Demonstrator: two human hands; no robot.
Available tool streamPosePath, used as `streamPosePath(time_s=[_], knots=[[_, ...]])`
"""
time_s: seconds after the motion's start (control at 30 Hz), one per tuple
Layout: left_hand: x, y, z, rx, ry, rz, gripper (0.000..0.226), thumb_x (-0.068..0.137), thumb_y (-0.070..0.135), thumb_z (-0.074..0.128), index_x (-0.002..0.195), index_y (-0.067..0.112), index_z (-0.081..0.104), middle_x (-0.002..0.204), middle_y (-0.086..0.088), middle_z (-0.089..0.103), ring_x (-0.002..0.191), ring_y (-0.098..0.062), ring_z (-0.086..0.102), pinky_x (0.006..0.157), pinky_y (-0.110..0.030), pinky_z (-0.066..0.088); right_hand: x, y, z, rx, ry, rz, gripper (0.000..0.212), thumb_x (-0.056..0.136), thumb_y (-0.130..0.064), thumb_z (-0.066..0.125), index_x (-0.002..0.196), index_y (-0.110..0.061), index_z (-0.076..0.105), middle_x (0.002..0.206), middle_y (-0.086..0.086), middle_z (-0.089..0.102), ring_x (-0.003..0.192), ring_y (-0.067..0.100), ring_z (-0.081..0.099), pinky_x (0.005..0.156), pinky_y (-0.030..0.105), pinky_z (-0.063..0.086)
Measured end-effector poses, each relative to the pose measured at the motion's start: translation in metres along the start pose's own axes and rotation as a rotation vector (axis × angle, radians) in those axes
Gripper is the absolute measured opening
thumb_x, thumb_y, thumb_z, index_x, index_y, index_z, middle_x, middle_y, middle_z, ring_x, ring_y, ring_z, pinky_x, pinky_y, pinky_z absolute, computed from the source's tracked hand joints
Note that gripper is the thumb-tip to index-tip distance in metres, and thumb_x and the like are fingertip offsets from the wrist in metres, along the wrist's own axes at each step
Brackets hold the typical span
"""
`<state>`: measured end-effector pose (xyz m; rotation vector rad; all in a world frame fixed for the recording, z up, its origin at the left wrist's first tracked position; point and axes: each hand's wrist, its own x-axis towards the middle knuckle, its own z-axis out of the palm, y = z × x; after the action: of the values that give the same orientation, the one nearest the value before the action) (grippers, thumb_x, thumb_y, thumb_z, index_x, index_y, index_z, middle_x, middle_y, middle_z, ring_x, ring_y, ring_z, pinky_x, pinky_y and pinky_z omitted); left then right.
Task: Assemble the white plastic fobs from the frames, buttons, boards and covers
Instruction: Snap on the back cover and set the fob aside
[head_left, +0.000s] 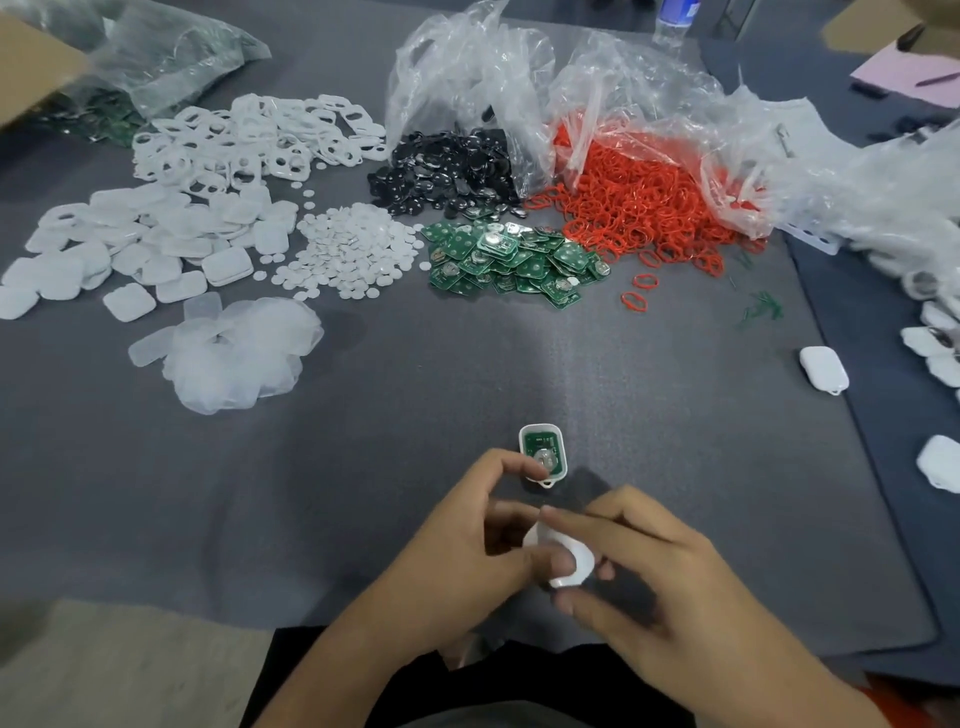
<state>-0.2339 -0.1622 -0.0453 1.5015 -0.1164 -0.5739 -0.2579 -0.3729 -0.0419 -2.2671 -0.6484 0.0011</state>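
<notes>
Both hands meet on one white cover (577, 569), held just above the grey mat (467, 374) at the near edge. The left hand (467, 545) has its thumb pressed on the cover's face, and the right hand (670, 587) curls its fingers round the far side and underneath, so the piece is pinched between the two. The left forefinger arches forward, and its tip reaches the open fob (542, 453) lying just beyond the grip, a white frame with a green board seated inside; whether it touches is hard to say.

Farther out from the grip, straight ahead, sits the pile of green boards (514, 254). Just left of that is the heap of white round buttons (353, 249). Left again are the loose white covers (140, 239), with the white frames (260, 135) behind them. Between those and the hands, off to the left, is a mound of clear film pieces (239, 353).

Beyond the boards is a spill of black discs (452, 171), with red rings (649, 208) to its right, both pouring from crumpled plastic bags (467, 62). Well to the right of the grip, one closed white fob (823, 369) rests alone on the mat
</notes>
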Motion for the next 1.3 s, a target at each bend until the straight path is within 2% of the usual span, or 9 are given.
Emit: streamPosePath(time_s=[0.2,0.33,0.43,0.53,0.63,0.73,0.83,0.97,1.3], knots=[[0.009,-0.012,0.004,0.039,0.074,0.086,0.057,0.064,0.015,0.091,0.107,0.042,0.064,0.113,0.010,0.070,0.102,-0.016,0.073,0.089,-0.029,0.058,0.002,0.008,-0.014,-0.038,0.026,0.151,0.043,0.076,-0.060,0.076,0.112,-0.043,0.061,0.100,-0.015,0.056,0.084,0.007,0.062,0.071,0.013,0.048],[0.013,-0.013,0.008,0.188,0.287,0.239,0.045,0.071,0.020,0.089,0.101,0.038,0.063,0.105,0.011,0.072,0.097,-0.011,0.072,0.086,-0.023,0.056,-0.001,0.016,-0.009,-0.079,0.039,0.263,0.045,0.065,-0.043,0.090,0.097,-0.040,0.059,0.101,-0.018,0.052,0.083,0.005,0.061,0.067,0.008,0.043],[0.020,-0.011,0.002,0.514,0.504,0.352,0.051,0.072,0.028,0.090,0.100,0.044,0.050,0.115,0.023,0.063,0.110,-0.008,0.059,0.090,-0.016,0.045,-0.002,0.019,-0.011,-0.084,0.020,0.310,0.056,0.065,-0.038,0.093,0.107,-0.045,0.057,0.106,-0.024,0.049,0.087,0.003,0.060,0.070,0.005,0.042],[0.028,-0.008,-0.005,0.683,0.439,0.398,0.055,0.073,0.034,0.086,0.107,0.043,0.043,0.129,0.029,0.051,0.130,-0.002,0.041,0.103,-0.026,0.037,-0.002,0.022,-0.018,-0.096,-0.077,0.269,0.071,0.069,-0.030,0.092,0.131,-0.038,0.057,0.116,-0.026,0.047,0.093,0.004,0.059,0.076,0.006,0.043],[0.036,-0.008,-0.008,0.739,0.398,0.384,0.051,0.077,0.042,0.080,0.109,0.044,0.041,0.130,0.033,0.048,0.130,0.008,0.032,0.107,-0.027,0.032,0.000,0.024,-0.023,-0.107,-0.144,0.243,0.053,0.077,-0.024,0.086,0.124,-0.035,0.062,0.116,-0.022,0.050,0.094,0.005,0.060,0.077,0.010,0.046],[0.040,-0.010,-0.008,0.739,0.386,0.367,0.050,0.079,0.048,0.076,0.110,0.049,0.036,0.129,0.030,0.051,0.130,0.006,0.033,0.107,-0.024,0.029,0.005,0.024,-0.026,-0.117,-0.142,0.240,0.044,0.079,-0.034,0.081,0.120,-0.035,0.063,0.111,-0.021,0.053,0.091,0.005,0.062,0.075,0.012,0.048],[0.041,-0.013,-0.010,0.703,0.395,0.345,0.050,0.080,0.049,0.076,0.112,0.050,0.037,0.128,0.032,0.052,0.128,0.011,0.031,0.104,-0.023,0.032,0.015,0.022,-0.031,-0.104,-0.061,0.233,0.045,0.076,-0.045,0.073,0.119,-0.033,0.065,0.103,-0.019,0.058,0.087,0.004,0.063,0.075,0.010,0.048],[0.041,-0.012,-0.011,0.708,0.406,0.340,0.050,0.081,0.045,0.078,0.115,0.046,0.042,0.124,0.032,0.051,0.124,0.016,0.031,0.105,-0.027,0.035,0.033,0.023,-0.035,-0.123,-0.016,0.201,0.051,0.076,-0.040,0.080,0.124,-0.036,0.063,0.097,-0.017,0.058,0.087,0.004,0.062,0.078,0.009,0.045],[0.040,-0.014,-0.014,0.742,0.338,0.323,0.065,0.070,0.050,0.079,0.123,0.044,0.043,0.127,0.034,0.037,0.127,0.006,0.032,0.103,-0.019,0.030,0.064,0.022,-0.033,-0.190,-0.040,0.123,0.051,0.074,-0.028,0.085,0.122,-0.026,0.067,0.108,-0.017,0.058,0.101,-0.009,0.055,0.088,0.002,0.037]])
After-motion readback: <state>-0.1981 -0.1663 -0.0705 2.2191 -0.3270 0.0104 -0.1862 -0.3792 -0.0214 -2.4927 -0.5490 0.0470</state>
